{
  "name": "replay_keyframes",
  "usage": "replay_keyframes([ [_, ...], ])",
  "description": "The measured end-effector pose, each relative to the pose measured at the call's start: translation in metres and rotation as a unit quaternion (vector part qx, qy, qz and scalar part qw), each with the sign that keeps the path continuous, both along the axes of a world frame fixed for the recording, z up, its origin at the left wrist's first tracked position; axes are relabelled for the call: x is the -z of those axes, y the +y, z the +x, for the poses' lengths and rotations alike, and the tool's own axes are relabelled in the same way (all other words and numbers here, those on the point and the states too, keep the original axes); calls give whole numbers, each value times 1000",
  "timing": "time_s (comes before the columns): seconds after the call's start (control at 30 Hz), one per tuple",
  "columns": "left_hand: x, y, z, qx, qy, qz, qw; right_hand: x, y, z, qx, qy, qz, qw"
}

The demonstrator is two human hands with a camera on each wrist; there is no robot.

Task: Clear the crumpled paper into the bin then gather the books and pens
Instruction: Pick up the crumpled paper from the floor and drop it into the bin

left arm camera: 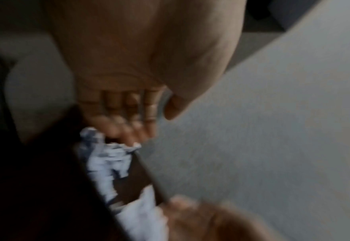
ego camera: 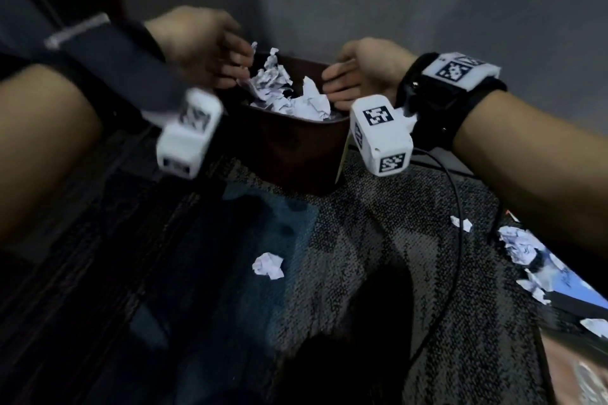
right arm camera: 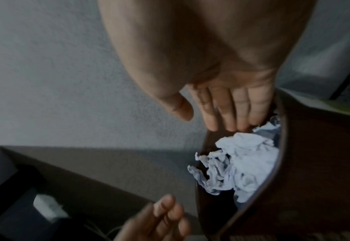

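A dark brown bin (ego camera: 289, 148) stands on the carpet, heaped with crumpled paper (ego camera: 286, 89). My left hand (ego camera: 230, 62) is at the bin's left rim, blurred, its relaxed fingertips touching the top of the heap; the left wrist view shows the fingers (left arm camera: 128, 124) against the paper (left arm camera: 108, 159). At the right rim, my right hand (ego camera: 335, 82) holds its fingers (right arm camera: 227, 114) straight and together, tips just inside the bin (right arm camera: 314, 163) beside the paper (right arm camera: 242, 163). Neither hand holds anything. A loose paper ball (ego camera: 268, 266) lies on the carpet.
A small paper scrap (ego camera: 460, 223) and more crumpled paper (ego camera: 519, 248) lie at the right, on and around a blue book (ego camera: 559, 276). A black cable (ego camera: 457, 240) runs across the patterned carpet. A grey wall rises right behind the bin.
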State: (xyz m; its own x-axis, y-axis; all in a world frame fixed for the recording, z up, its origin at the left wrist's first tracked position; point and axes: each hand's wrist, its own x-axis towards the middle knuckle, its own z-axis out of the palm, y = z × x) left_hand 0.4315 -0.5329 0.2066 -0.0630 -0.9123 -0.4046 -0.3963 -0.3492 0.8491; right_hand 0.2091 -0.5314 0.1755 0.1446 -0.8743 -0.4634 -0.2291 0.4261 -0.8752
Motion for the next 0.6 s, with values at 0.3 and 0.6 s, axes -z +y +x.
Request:
replay_keyframes([
  [0.3, 255, 140, 15, 460, -367, -38, 808, 33, 29, -3, -86, 139, -228, 960],
  [0.6, 154, 107, -16, 143, -169, -433, 874, 35, 29, 0, -59, 163, -242, 955],
])
